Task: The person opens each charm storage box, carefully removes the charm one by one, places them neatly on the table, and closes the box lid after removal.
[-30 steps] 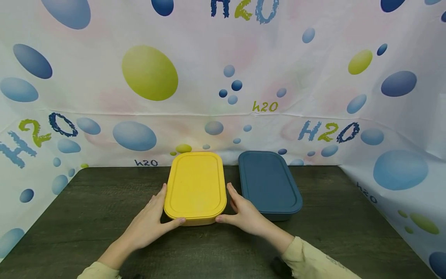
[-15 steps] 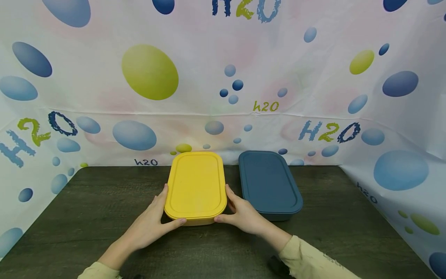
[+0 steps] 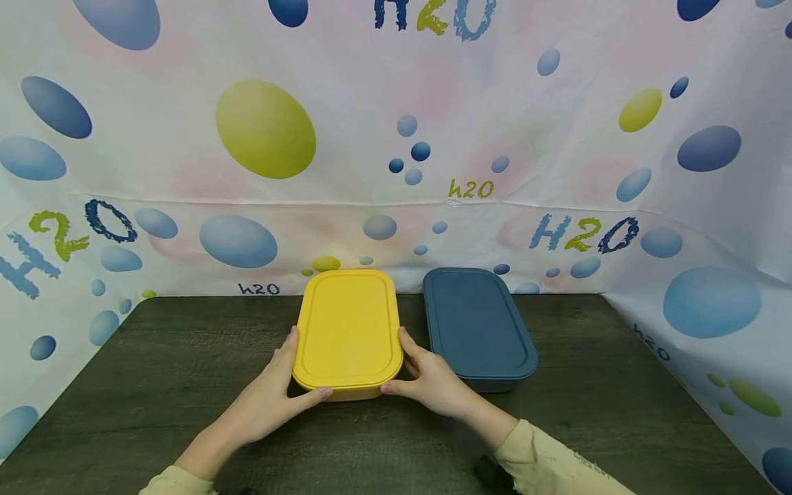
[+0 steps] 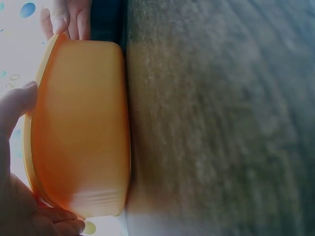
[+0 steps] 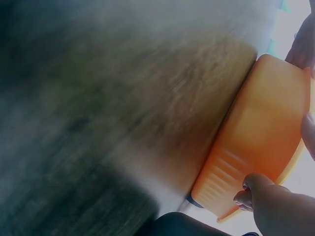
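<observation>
A yellow lidded food container [image 3: 348,330] stands on the dark wooden table, its lid on. My left hand [image 3: 266,399] holds its near left corner, thumb at the front edge and fingers along the left side. My right hand [image 3: 436,385] grips the near right corner in the same way. From the left wrist view, the container's side wall [image 4: 81,128] looks orange, with the left thumb at the lid rim and the fingers lower on the wall. In the right wrist view, the right fingers [image 5: 253,191] press the ribbed end of the wall.
Right of the yellow container stands a dark blue lidded container [image 3: 479,323], just beyond my right hand. A white sheet [image 3: 346,227] printed with bubbles rises behind the table [image 3: 204,344] and along both sides. A small black object [image 3: 495,473] shows beside the right sleeve.
My right fingertips have come in slightly to the left, against the yellow container's side. Both containers and my left hand have stayed almost in place.
</observation>
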A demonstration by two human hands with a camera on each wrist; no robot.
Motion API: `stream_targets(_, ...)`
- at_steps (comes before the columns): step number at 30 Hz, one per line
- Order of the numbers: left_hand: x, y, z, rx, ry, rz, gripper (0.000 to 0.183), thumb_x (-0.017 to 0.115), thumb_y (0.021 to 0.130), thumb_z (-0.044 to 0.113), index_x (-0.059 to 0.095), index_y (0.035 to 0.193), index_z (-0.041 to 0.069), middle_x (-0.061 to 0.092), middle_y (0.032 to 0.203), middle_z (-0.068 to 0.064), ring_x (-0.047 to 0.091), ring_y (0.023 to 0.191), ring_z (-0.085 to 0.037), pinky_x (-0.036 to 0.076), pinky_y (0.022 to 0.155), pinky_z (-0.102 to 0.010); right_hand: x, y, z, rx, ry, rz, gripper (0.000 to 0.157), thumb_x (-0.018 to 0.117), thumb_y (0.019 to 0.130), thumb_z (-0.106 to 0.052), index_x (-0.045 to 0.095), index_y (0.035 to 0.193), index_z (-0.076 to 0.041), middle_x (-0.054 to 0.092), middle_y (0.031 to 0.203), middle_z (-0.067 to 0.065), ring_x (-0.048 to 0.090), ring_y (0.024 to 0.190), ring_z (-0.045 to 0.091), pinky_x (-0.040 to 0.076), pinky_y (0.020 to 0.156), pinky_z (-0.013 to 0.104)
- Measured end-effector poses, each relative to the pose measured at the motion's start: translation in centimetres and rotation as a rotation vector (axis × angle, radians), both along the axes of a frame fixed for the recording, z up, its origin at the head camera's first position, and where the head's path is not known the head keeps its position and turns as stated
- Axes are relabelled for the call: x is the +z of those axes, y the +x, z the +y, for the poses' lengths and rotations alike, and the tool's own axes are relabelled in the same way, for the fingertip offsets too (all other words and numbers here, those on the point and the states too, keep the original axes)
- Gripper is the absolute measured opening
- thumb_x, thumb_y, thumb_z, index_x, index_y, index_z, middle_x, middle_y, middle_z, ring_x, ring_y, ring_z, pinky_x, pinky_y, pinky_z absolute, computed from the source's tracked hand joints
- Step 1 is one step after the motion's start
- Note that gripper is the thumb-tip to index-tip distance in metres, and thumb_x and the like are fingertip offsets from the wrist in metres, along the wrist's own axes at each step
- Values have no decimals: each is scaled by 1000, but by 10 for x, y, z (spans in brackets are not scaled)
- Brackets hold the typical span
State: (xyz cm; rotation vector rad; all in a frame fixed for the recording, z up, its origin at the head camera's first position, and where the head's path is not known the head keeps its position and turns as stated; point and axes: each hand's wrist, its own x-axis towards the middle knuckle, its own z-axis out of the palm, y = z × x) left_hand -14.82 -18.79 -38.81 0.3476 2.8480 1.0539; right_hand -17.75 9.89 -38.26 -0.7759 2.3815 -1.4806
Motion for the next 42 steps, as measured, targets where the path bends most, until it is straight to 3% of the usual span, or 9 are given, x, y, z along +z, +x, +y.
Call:
stream_targets(13,4,3,1,4,-18,37,114,57,79,72,-11,152,17,-1,158,-15,7,139,-48,19,104,-67,2,2,-1,-8,-44,19,98,76,82,-20,9,151,-4,4,157,12,23,139,22,37,102,32)
stream_targets(20,10,1,0,30,-24,50,113,57,78,73,-14,151,24,0,158,-14,8,139,-49,21,100,-71,5,1,-2,-26,-61,13,99,77,81,-20,9,152,-7,4,158,5,19,140,14,34,104,29)
stream_targets(26,15,4,-1,31,-4,48,113,58,79,71,-15,151,23,-1,158,-14,6,138,-49,21,100,-72,9,1,-2,4,-117,16,101,78,80,-18,8,153,-10,3,158,2,17,140,12,32,105,29)
stream_targets(33,17,7,-4,36,0,66,112,59,80,69,-15,151,23,0,158,-12,8,138,-50,21,100,-71,15,2,-2,75,-351,-65,82,66,91,-13,11,153,-9,6,158,3,28,138,21,41,99,29)
stream_targets(38,16,9,-4,51,7,68,112,59,79,70,-16,150,27,-1,159,-10,8,139,-49,22,99,-71,19,3,-8,25,-497,-140,70,61,94,-10,21,152,-13,17,157,2,52,122,24,48,92,35)
stream_targets(42,16,11,-4,57,19,85,110,59,81,68,-16,150,27,-1,158,-9,8,138,-50,21,99,-72,21,4,-13,2,-617,-238,75,62,93,-7,17,153,-13,20,156,6,56,117,24,49,92,36)
